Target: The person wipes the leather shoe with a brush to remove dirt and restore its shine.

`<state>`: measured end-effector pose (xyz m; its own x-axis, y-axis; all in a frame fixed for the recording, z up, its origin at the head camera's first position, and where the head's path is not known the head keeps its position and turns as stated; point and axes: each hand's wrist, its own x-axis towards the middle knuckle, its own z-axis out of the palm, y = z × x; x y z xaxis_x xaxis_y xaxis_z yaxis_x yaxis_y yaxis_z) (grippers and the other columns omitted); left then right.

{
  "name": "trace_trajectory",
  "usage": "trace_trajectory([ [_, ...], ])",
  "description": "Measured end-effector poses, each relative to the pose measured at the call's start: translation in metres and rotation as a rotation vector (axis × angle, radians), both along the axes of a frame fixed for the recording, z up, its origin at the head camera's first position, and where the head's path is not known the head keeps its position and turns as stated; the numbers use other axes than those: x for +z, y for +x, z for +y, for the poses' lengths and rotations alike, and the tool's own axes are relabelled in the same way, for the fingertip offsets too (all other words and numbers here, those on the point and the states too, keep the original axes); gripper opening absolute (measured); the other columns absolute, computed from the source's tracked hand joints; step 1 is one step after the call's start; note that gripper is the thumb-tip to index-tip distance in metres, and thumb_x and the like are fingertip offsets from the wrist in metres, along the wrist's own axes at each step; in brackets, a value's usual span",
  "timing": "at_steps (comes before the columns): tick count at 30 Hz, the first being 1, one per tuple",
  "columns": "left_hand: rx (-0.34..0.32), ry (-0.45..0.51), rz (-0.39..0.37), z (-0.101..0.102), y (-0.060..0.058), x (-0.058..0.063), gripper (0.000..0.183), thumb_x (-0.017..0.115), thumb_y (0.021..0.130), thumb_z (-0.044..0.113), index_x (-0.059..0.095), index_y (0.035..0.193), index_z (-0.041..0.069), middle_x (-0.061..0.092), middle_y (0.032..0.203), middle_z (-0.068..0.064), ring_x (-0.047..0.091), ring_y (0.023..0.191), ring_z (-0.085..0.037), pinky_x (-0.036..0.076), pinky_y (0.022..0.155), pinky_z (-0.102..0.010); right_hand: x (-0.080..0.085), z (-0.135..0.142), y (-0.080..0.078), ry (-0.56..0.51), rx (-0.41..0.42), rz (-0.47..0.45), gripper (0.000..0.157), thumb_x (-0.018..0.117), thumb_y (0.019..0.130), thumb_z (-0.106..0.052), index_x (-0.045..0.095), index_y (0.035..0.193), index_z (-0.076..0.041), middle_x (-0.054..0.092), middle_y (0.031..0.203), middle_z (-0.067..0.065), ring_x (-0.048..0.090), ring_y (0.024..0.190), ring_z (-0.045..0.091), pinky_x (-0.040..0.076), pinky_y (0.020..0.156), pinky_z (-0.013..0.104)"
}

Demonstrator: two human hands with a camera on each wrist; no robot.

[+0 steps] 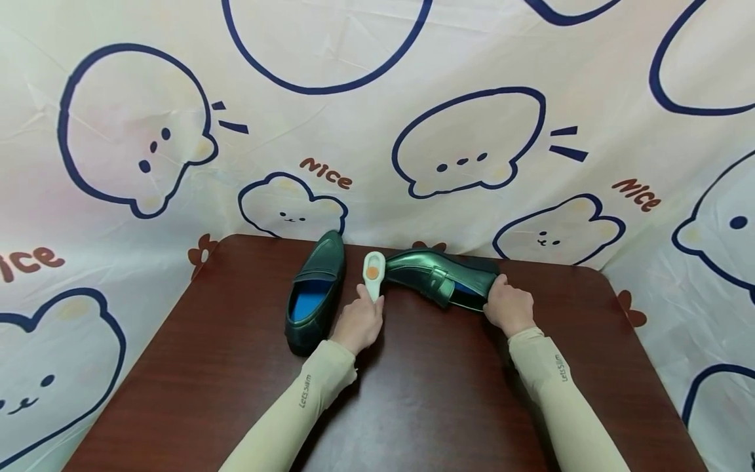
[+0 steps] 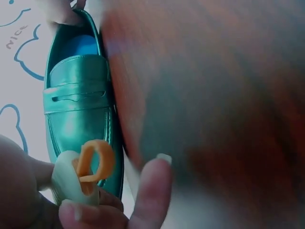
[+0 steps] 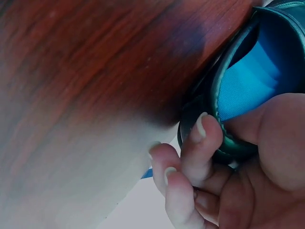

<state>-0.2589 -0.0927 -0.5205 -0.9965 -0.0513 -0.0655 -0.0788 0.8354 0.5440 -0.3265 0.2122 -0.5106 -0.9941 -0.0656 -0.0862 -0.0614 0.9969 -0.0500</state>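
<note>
In my left hand [image 1: 360, 321] I grip a small white handheld tool [image 1: 373, 292] with a rounded end and an orange part [image 2: 97, 162] shaped like a loop. I cannot tell its exact kind. Its far end is close to the toe of a glossy dark green loafer [image 1: 413, 265]; whether they touch is unclear. My right hand [image 1: 510, 306] pinches this loafer at the heel, with the thumb inside over the blue insole [image 3: 250, 83]. A matching loafer [image 1: 318, 275] stands just left of my left hand, toe pointing away from me.
Both loafers are near the far edge of a dark red-brown wooden table [image 1: 407, 393]. A pale cloth [image 1: 366, 131] printed with cartoon bears hangs right behind the table and along its sides.
</note>
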Motion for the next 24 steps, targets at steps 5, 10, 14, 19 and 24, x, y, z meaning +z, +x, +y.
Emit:
trace_trajectory([
  [5,0.05,-0.021,0.05,-0.007,0.008,0.002,0.049,0.038,0.102,0.038,0.033,0.124,-0.005,0.056,0.067,-0.012,0.054,0.054,-0.025,0.042,0.05,-0.036,0.001,0.001,0.0,0.003,0.0,-0.003,0.061,0.063,0.086,-0.024,0.036,0.121,0.018,0.062,0.072,0.023,0.058,0.055,0.033,0.047,0.054,0.05],
  [10,-0.001,-0.022,0.085,0.001,0.011,0.01,0.055,0.036,0.102,0.042,0.031,0.13,-0.006,0.057,0.068,-0.011,0.055,0.055,-0.024,0.043,0.051,-0.037,0.0,0.001,-0.001,-0.002,-0.005,-0.011,0.061,0.063,0.086,-0.023,0.036,0.122,0.018,0.063,0.075,0.024,0.059,0.058,0.034,0.047,0.056,0.05],
  [14,-0.081,-0.014,0.091,0.014,0.009,0.012,0.049,0.035,0.102,0.044,0.034,0.122,-0.001,0.053,0.063,-0.007,0.052,0.051,-0.021,0.041,0.05,-0.035,0.0,0.001,-0.001,-0.005,-0.009,-0.018,0.063,0.062,0.086,-0.023,0.034,0.125,0.018,0.063,0.077,0.025,0.059,0.059,0.034,0.048,0.056,0.05],
  [19,-0.11,-0.077,0.129,0.017,0.003,0.005,0.044,0.038,0.102,0.042,0.037,0.115,0.001,0.051,0.06,-0.006,0.05,0.048,-0.021,0.04,0.049,-0.035,0.001,0.0,-0.001,-0.002,-0.015,-0.027,0.066,0.061,0.087,-0.023,0.032,0.129,0.019,0.063,0.077,0.024,0.059,0.059,0.033,0.048,0.058,0.051],
  [24,-0.043,-0.141,0.164,0.012,0.003,0.002,0.04,0.043,0.101,0.038,0.039,0.111,-0.001,0.052,0.059,-0.008,0.05,0.047,-0.023,0.041,0.048,-0.036,0.002,0.002,-0.001,0.001,-0.011,-0.02,0.065,0.062,0.086,-0.023,0.033,0.127,0.019,0.063,0.075,0.024,0.059,0.059,0.033,0.048,0.057,0.051],
])
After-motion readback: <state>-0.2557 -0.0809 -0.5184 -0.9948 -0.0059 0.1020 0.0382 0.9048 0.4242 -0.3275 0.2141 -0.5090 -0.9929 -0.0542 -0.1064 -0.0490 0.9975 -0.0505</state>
